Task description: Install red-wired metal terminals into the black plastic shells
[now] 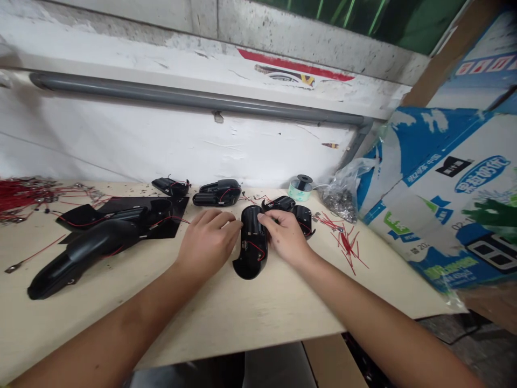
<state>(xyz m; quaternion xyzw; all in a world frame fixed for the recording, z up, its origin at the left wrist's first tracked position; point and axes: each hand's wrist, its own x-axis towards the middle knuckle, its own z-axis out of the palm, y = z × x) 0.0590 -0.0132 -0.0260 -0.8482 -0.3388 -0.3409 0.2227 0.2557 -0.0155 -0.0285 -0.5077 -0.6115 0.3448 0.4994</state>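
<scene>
A black plastic housing (251, 261) lies on the table in front of me, its rounded end toward me. Inside it are a short red wire and a small metal piece. My left hand (210, 237) is closed, with its fingertips at the housing's left edge. From the other side, my right hand (287, 236) grips the upper right edge, thumb on top and the other fingers partly hidden. Just behind the right hand sit more black housings (304, 215), partly covered by it.
Black housings (92, 237) lie at left on a dark sheet. A heap of red wires (24, 196) is at far left; loose red wires (348, 245) lie at right. At the back are a tape roll (299, 191) and a plastic bag (343, 194). A blue-white carton (440, 188) borders the right.
</scene>
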